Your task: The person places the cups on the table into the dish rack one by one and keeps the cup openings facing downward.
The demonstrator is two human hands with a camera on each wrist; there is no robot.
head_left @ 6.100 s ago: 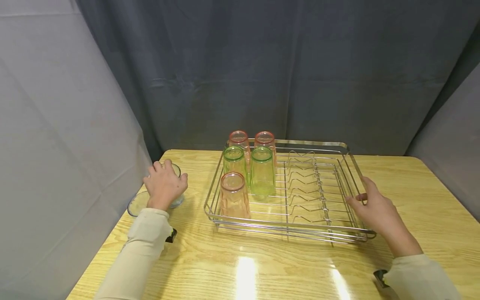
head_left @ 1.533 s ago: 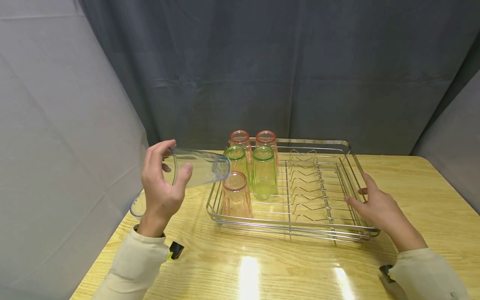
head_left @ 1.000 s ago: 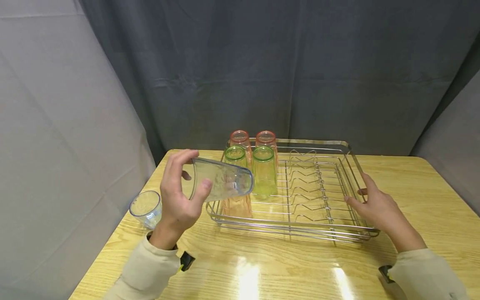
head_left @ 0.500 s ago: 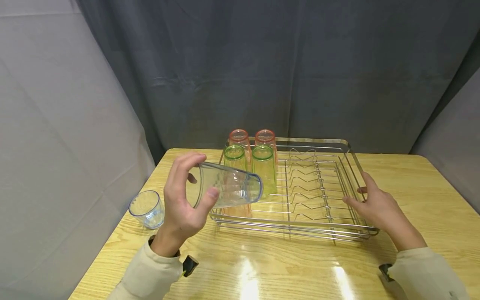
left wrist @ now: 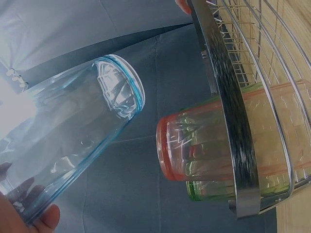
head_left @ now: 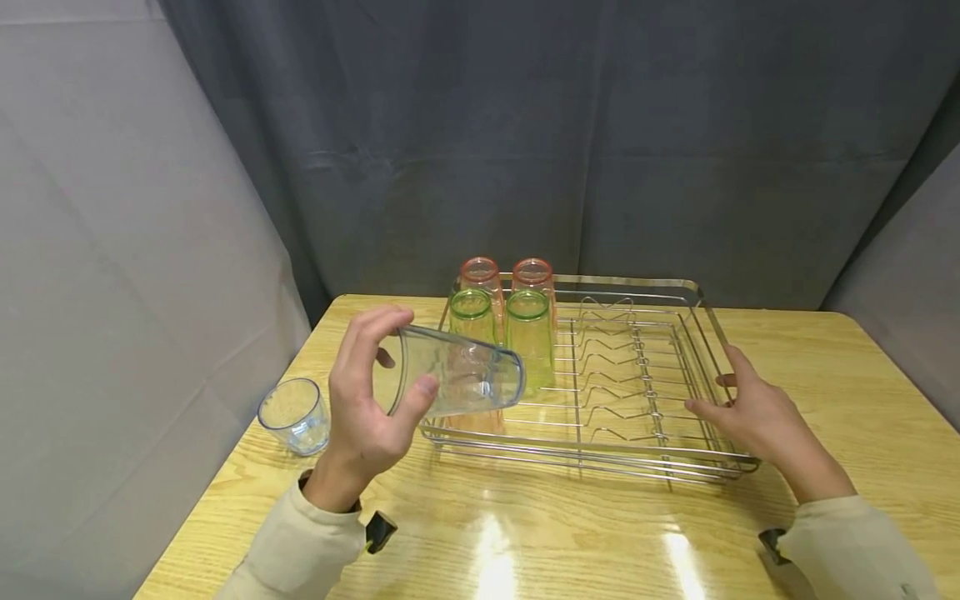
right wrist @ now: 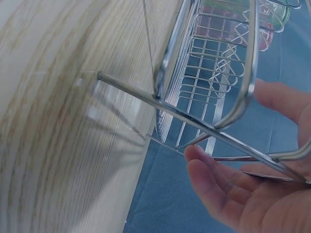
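My left hand (head_left: 367, 421) grips a tall clear drinking glass (head_left: 465, 371) with a blue tint by its open end. The glass lies almost sideways in the air over the front left of the wire dish rack (head_left: 637, 282), its base facing right. In the left wrist view the base of the held glass (left wrist: 73, 116) stands apart from an upturned pink-orange glass (left wrist: 194, 143) in the rack. My right hand (head_left: 768, 425) holds the rack's right side, thumb and fingers on either side of the wires; the right wrist view shows those fingers (right wrist: 214, 182) close up.
Upturned glasses fill the rack's left side: two red ones (head_left: 533, 279) behind, two green ones (head_left: 528, 346) before them, and the pink-orange one at the front, partly behind the held glass. A short blue-rimmed glass (head_left: 296, 417) stands upright on the wooden table (head_left: 450, 533), left.
Earlier my left hand was at a glass on the table; it has since lifted it, tipped it over and carried it right over the rack. Over the last half second it barely moves. My right hand stays put.
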